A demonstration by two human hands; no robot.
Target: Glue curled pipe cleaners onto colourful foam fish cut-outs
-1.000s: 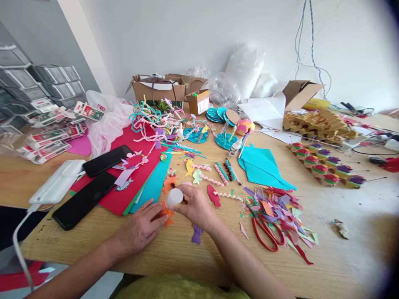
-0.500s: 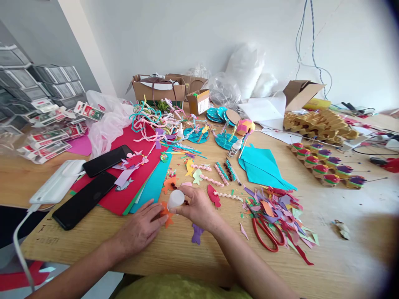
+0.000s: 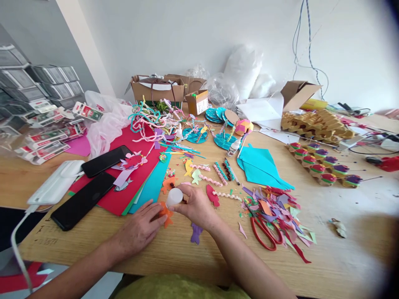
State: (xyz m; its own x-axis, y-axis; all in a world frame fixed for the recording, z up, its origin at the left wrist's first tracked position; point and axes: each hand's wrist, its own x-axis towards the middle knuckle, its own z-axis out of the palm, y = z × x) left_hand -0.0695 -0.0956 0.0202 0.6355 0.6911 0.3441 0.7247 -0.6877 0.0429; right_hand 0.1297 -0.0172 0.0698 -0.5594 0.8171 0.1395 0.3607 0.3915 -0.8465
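Red-handled scissors (image 3: 264, 232), plain purple fish cutout (image 3: 196, 233), pink-and-turquoise striped twist (image 3: 220, 173)

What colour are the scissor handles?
The scissors' handles are red, seen best in the head view.

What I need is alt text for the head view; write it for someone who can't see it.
The right hand holds a small white container at an orange paper cutout, which the left hand touches, on a wooden table. Red-handled scissors and paper scraps lie to the right, two black phones to the left.
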